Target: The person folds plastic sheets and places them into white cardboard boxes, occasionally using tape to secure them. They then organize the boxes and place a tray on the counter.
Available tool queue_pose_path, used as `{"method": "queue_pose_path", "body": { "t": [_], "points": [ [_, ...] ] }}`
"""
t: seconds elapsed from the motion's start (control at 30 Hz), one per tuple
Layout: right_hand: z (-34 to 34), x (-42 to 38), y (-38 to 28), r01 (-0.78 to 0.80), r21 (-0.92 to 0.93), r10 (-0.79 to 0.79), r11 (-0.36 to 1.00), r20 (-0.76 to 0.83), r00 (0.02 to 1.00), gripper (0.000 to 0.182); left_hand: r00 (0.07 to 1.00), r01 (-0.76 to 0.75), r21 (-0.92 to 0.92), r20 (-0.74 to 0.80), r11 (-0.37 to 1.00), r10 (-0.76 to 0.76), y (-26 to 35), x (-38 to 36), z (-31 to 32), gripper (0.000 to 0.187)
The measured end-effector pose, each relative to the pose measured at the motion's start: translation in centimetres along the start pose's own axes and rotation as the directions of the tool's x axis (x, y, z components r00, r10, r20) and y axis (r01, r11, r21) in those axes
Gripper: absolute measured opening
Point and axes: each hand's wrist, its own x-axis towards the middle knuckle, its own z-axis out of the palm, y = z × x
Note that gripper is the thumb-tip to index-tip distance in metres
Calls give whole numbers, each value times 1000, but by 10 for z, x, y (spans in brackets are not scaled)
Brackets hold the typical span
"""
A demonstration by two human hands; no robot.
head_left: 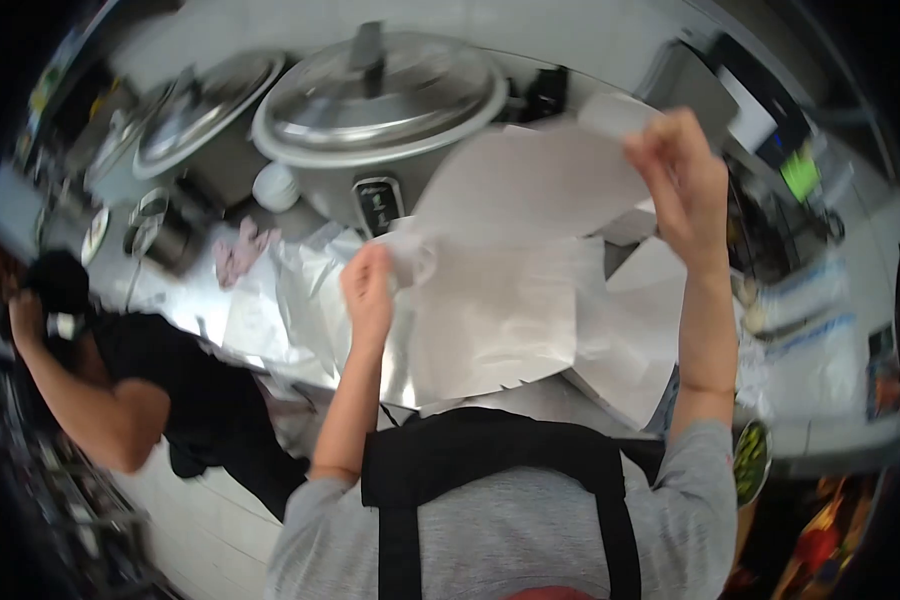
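A large pale sheet of paper point(540, 185) is stretched in the air between my two hands, somewhat blurred by motion. My left hand point(367, 280) pinches its lower left corner, which curls beside the fingers. Higher up on the right, my right hand point(682, 185) grips the other end near a curled edge. Below the raised sheet, another pale sheet point(495, 330) with a notched lower edge lies on the counter. More white paper point(635, 340) lies to its right, and crinkled foil-like wrap point(320, 290) is at the left.
Large lidded metal cookers point(380, 100) line the back wall. A metal cup point(157, 235) and a pink cloth point(240, 252) sit at the left. Another person in black point(185, 385) stands at the left. A bowl of green pieces point(750, 460) is at the right.
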Motion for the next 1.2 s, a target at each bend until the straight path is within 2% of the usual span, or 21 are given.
{"method": "queue_pose_path", "body": {
  "t": [0.03,0.07,0.1,0.13,0.17,0.2,0.23,0.3,0.37,0.47,0.53,0.67,0.77,0.9,0.97,1.0,1.07,1.1,1.13,1.17,1.2],
  "points": [
    [-11,5,4,-31,28,33,999,-72,997,9,970,76,3,-230,997,-73,-17,1,-5,22],
    [-23,11,14,-24,-12,22,1000,-148,989,9,887,148,-11,-440,989,-137,-28,2,-13,21],
    [-35,17,26,-24,-59,10,998,-221,975,11,927,79,5,-369,997,-72,-31,4,-37,25],
    [-39,23,36,-70,125,116,990,-415,903,15,911,46,-63,-406,997,-68,-37,5,-56,26],
    [-44,31,29,35,75,3,997,-457,890,13,823,42,-80,-562,996,-80,-19,5,-56,27],
    [-57,30,45,-38,15,41,999,-404,914,9,924,-38,-51,-382,998,16,-17,3,-82,28],
    [-67,27,68,-114,-33,95,993,-349,932,9,896,-42,-62,-443,997,11,-4,-1,-88,30],
    [-56,17,113,-124,26,125,992,-387,914,10,859,-85,-102,-512,991,21,7,-8,-108,32],
    [-42,3,154,-188,-24,165,982,-383,909,18,858,-91,-124,-513,988,15,20,-18,-122,33],
    [-13,-20,190,-233,-62,202,970,-325,924,13,863,-85,-170,-505,982,-13,30,-29,-131,31],
    [1,-32,194,-236,-138,194,962,-263,945,12,912,-108,-213,-411,971,12,13,-35,-160,29],
    [24,-28,184,-154,-332,138,931,-72,988,10,893,-138,-216,-449,967,27,27,-41,-136,31],
    [37,-16,173,-95,-385,131,918,70,989,9,879,-127,-221,-476,967,7,31,-46,-136,32],
    [62,-14,182,-37,-403,106,914,150,983,9,903,-92,-217,-429,972,-11,34,-51,-143,30],
    [68,-16,183,-35,-555,165,831,186,969,11,909,-82,-207,-416,975,-12,31,-49,-148,29],
    [67,-16,183,-37,-557,167,830,184,969,11,933,-78,-180,-359,981,8,26,-48,-155,28],
    [59,-11,186,-144,-499,104,855,-108,989,12,951,-76,-154,-307,985,26,29,-46,-146,28],
    [53,-9,188,-144,-498,107,855,-103,989,12,927,-68,-191,-375,979,-9,43,-44,-118,27],
    [42,-6,190,-146,-484,40,863,-222,974,11,899,-60,-230,-436,971,-47,50,-43,-103,26],
    [31,-4,188,-150,-476,-24,866,-340,940,11,945,-31,-222,-323,975,-43,35,-43,-112,24],
    [20,-3,179,-160,-489,-18,857,-339,940,11,950,-20,-232,-309,973,-54,28,-42,-115,24]
  ]
}}
